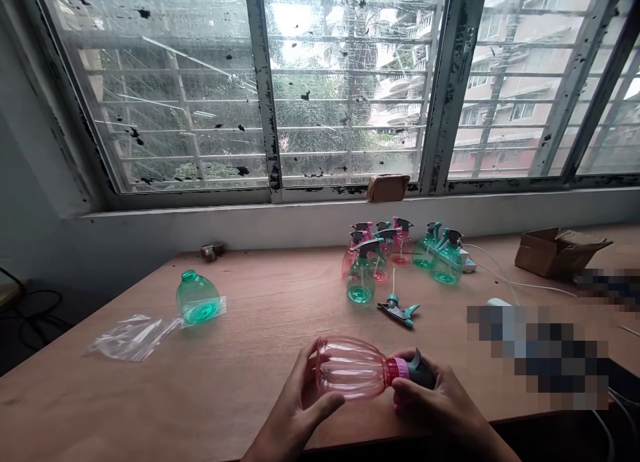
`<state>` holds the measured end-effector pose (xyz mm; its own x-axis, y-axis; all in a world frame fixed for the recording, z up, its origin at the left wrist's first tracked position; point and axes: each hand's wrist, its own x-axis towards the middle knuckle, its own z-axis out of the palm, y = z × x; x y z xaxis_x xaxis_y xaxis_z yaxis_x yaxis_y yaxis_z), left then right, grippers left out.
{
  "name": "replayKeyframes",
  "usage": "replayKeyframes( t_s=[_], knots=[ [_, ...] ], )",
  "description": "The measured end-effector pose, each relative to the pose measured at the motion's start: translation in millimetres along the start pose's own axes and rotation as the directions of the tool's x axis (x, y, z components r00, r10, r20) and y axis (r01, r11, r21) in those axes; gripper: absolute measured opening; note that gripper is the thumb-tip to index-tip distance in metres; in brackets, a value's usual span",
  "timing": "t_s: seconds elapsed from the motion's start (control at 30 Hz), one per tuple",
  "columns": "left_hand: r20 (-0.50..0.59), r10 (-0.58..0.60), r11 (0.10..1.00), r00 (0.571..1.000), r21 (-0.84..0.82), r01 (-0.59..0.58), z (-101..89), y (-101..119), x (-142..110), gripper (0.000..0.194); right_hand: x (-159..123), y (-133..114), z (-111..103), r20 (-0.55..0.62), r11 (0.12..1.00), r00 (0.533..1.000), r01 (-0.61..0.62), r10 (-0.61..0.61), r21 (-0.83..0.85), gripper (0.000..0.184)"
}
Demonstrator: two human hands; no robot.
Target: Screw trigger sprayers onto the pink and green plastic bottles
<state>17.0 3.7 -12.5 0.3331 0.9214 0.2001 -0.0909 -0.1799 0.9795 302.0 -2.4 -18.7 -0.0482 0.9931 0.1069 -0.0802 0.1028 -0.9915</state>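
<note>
At lower centre of the frame, the left hand (305, 405) grasps the base of a pink bottle (350, 369) lying sideways; the right hand (425, 389) grips its dark spray head (421, 371) (pink collar between); a loose spray head (399, 311) lies just above, right of centre.

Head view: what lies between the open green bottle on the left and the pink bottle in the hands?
Bare wooden tabletop separates the green bottle from the pink bottle, apart from the left hand.
</note>
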Motion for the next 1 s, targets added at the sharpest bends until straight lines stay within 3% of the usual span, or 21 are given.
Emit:
replayKeyframes(
  t_s=[0.27, 0.53, 0.77, 1.0],
  knots=[
    [0.016, 0.036, 0.999, 0.999, 0.003, -0.036, -7.3, -14, 5, 0.100, 1, 1, 1, 0.010, 0.999, 1.000, 0.007, -0.007, 0.033, 0.052],
    [0.016, 0.012, 0.998, 1.000, -0.062, -0.011, -1.9, -4, 1, 0.083, 2, 5, 1, 0.006, 0.996, 1.000, -0.001, 0.000, 0.084, 0.055],
    [-0.004, 0.057, 0.997, 0.998, -0.053, -0.058, -1.7, -8, 0, 0.098, 3, 8, 1, 0.014, 0.997, 1.000, -0.001, -0.001, 0.081, 0.055],
    [0.004, 0.041, 0.996, 0.999, -0.081, -0.041, 0.1, -10, 2, 0.094, 3, 6, 1, 0.026, 0.997, 0.999, -0.029, 0.028, 0.065, 0.060]
  ],
)
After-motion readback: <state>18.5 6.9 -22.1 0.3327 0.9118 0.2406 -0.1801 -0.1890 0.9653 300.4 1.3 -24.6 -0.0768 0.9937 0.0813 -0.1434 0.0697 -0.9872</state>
